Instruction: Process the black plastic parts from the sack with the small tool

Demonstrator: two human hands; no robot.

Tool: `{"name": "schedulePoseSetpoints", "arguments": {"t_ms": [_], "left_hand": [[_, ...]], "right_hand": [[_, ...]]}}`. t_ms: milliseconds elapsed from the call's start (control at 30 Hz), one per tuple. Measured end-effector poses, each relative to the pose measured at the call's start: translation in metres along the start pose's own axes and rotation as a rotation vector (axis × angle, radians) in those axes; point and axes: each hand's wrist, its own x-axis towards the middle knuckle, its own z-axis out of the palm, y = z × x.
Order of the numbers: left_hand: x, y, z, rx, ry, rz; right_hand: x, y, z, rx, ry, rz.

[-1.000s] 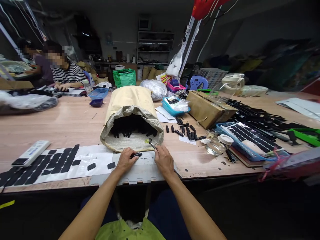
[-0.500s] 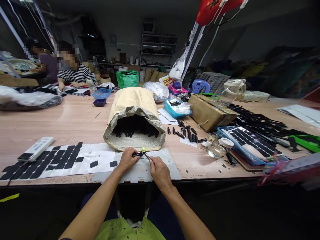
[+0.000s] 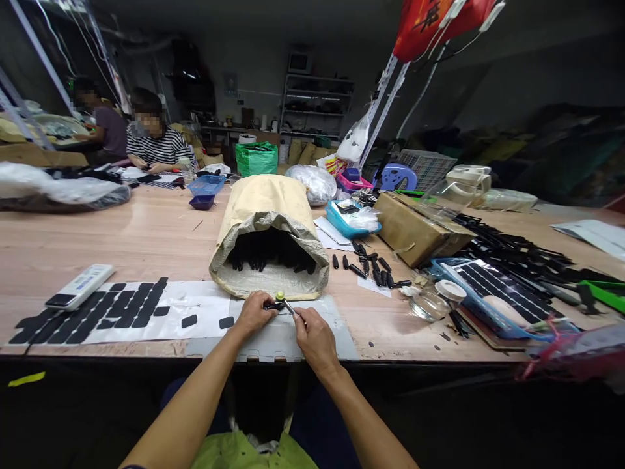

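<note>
My left hand [image 3: 256, 313] is closed on a small black part [image 3: 271, 305] over the grey board [image 3: 336, 332]. In my right hand [image 3: 315, 332] is the handle of a small hammer [image 3: 280, 297] with a yellow-green head, which lies at the tip of the black part. Just behind both hands, a beige sack [image 3: 273, 195] lies on its side, its mouth towards me, with dark pieces inside. White backing paper [image 3: 205, 303] with black rounded patches [image 3: 189, 320] is left of my left hand.
Several black handles [image 3: 358, 271] lie right of the sack, near a cardboard box [image 3: 415, 228] and a clear jar [image 3: 430, 305]. A white device [image 3: 81, 286] rests at the left. Across the table sits a person in a striped top [image 3: 159, 144].
The view has shifted slightly, so the scene sits further right and a little lower. My hands keep nearly the same places, and the hammer head stays by the black part.
</note>
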Motion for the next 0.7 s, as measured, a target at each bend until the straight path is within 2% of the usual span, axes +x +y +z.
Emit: {"name": "schedulePoseSetpoints", "arguments": {"t_ms": [133, 267, 367, 533, 600, 700], "left_hand": [[-0.002, 0.0, -0.001, -0.004, 0.018, 0.025], [-0.005, 0.0, 0.0, -0.004, 0.031, 0.041], [-0.004, -0.004, 0.003, 0.001, 0.033, 0.038], [-0.005, 0.0, -0.003, 0.028, -0.011, 0.058], [-0.019, 0.011, -0.01, -0.001, -0.049, 0.077], [-0.064, 0.032, -0.013, -0.161, -0.17, 0.137]], "right_hand": [[0.029, 0.013, -0.007, -0.177, 0.076, 0.028], [0.055, 0.029, -0.005, -0.384, 0.055, 0.098], [0.06, 0.037, 0.003, -0.437, 0.034, 0.113], [0.055, 0.038, 0.013, -0.492, 0.098, 0.105], [0.055, 0.037, 0.013, -0.511, 0.091, 0.105], [0.057, 0.036, 0.014, -0.529, 0.087, 0.105]]}}
